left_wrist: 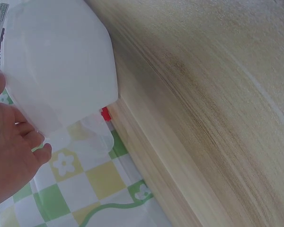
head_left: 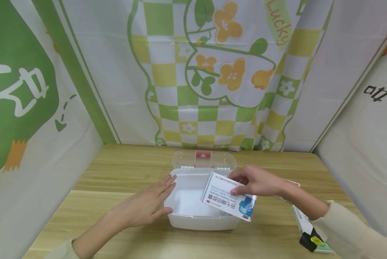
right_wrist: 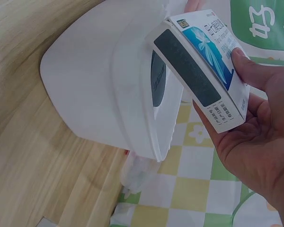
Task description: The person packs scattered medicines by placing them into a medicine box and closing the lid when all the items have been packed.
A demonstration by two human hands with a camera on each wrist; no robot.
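Observation:
A white plastic first-aid box (head_left: 187,223) stands on the table, its clear lid (head_left: 183,159) with a red cross tipped back behind it. My left hand (head_left: 144,203) lies along the box's left side, fingers fairly straight and touching the rim; the left wrist view shows these fingers (left_wrist: 33,137) against the white wall. Over the right half of the opening, my right hand (head_left: 256,182) grips a tilted white-and-blue medicine box (head_left: 220,196) between thumb and fingers. Behind that carton, the right wrist view shows a dark printed patch (right_wrist: 157,80) inside the first-aid box.
To the right, partly under my right forearm, lies a white carton (head_left: 301,218), with another carton (head_left: 292,183) farther back. A small black object (head_left: 308,241) with a yellow mark shows beside the sleeve. Printed curtains (head_left: 212,118) enclose the wooden table (head_left: 125,172).

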